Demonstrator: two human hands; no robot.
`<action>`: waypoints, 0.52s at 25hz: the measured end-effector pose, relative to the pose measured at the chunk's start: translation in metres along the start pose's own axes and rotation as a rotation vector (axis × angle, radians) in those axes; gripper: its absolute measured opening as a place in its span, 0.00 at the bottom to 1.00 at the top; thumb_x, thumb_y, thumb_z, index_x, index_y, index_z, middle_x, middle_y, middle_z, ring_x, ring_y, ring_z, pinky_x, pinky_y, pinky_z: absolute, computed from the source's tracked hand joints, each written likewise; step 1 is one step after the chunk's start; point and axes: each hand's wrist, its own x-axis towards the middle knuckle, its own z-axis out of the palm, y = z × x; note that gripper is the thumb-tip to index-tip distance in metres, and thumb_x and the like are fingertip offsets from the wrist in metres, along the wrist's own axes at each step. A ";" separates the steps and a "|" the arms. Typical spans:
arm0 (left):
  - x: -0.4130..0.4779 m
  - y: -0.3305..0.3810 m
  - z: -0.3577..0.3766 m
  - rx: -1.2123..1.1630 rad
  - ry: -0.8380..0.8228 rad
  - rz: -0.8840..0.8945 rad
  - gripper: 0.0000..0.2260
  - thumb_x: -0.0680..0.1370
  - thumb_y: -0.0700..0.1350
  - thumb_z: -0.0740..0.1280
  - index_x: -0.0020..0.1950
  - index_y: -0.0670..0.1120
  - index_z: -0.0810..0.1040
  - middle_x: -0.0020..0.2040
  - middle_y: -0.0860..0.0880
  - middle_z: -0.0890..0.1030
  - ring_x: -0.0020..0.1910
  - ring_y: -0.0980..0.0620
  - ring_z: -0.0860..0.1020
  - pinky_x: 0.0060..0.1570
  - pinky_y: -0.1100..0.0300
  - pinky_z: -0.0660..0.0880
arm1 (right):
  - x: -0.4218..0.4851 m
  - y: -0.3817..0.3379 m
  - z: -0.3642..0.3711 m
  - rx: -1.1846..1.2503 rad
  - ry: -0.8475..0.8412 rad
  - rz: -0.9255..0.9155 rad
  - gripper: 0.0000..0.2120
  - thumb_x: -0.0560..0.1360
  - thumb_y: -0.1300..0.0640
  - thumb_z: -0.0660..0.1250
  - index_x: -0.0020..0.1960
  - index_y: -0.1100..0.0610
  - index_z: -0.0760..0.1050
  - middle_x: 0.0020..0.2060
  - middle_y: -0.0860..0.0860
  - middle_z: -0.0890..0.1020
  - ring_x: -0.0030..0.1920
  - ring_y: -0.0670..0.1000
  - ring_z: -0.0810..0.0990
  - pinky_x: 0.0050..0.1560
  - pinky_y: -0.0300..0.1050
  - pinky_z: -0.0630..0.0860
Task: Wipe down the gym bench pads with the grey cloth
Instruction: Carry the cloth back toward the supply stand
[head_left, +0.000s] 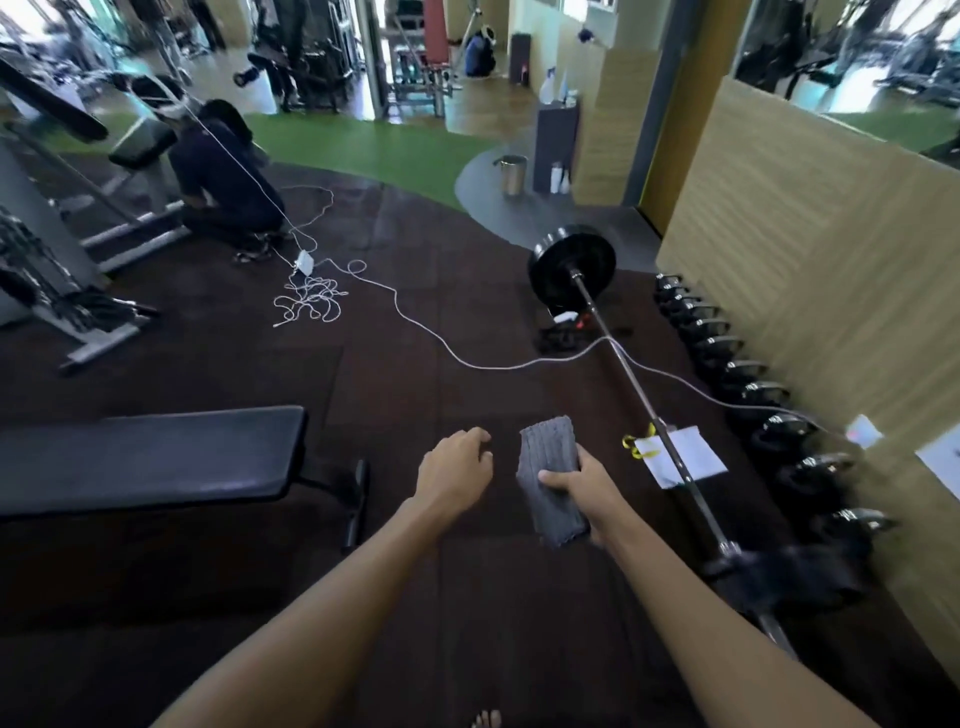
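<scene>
right hand (576, 486): I'm seeing it clamped on the grey cloth (551, 483), thumb across the near face, fingers behind. Held in the air over the floor, at about 1 o'clock from frame centre-bottom.
grey cloth: folded into a long strip. Long axis runs roughly 11 to 5 o'clock; top end points away from me toward 12, slightly left; bottom end hangs below the grip. Not touching the bench.
left hand (457, 467): empty, fingers loosely curled, not pressed together, nothing pinched. Just beside the cloth at its 9 o'clock, a gap between them.
bench pad (150, 457): black, flat, at 9 o'clock from the hands. Long axis runs 9 to 3 o'clock; its near end points toward the hands. Well apart from the cloth.
barbell (628, 374): on the floor at 2 o'clock, bar running 11 to 5 o'clock, black plate at the far end.
white cable (415, 322): trails across the dark floor mat (363, 389) at 12 o'clock, crosses the bar.
kettlebells (753, 389): row along the wall at 3 o'clock.
other person (228, 176): crouched at 10 o'clock, far side, beside a machine.
</scene>
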 end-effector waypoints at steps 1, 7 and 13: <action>0.036 0.000 -0.012 -0.003 0.009 -0.004 0.16 0.80 0.48 0.60 0.67 0.49 0.74 0.62 0.49 0.79 0.63 0.47 0.76 0.62 0.48 0.73 | 0.033 -0.019 0.004 -0.007 -0.003 0.001 0.21 0.74 0.70 0.68 0.65 0.59 0.73 0.55 0.58 0.82 0.52 0.56 0.82 0.50 0.49 0.80; 0.265 -0.010 -0.046 0.008 0.023 -0.046 0.16 0.79 0.47 0.60 0.66 0.50 0.75 0.61 0.49 0.79 0.62 0.46 0.76 0.61 0.48 0.73 | 0.250 -0.116 0.024 -0.005 -0.051 0.002 0.21 0.74 0.70 0.68 0.64 0.57 0.73 0.54 0.56 0.83 0.51 0.54 0.82 0.46 0.46 0.80; 0.527 -0.016 -0.074 0.030 0.068 -0.112 0.15 0.79 0.46 0.60 0.65 0.49 0.76 0.61 0.47 0.79 0.62 0.45 0.76 0.60 0.49 0.73 | 0.516 -0.222 0.030 -0.037 -0.146 -0.029 0.20 0.75 0.70 0.67 0.65 0.58 0.72 0.55 0.56 0.82 0.54 0.57 0.81 0.52 0.52 0.79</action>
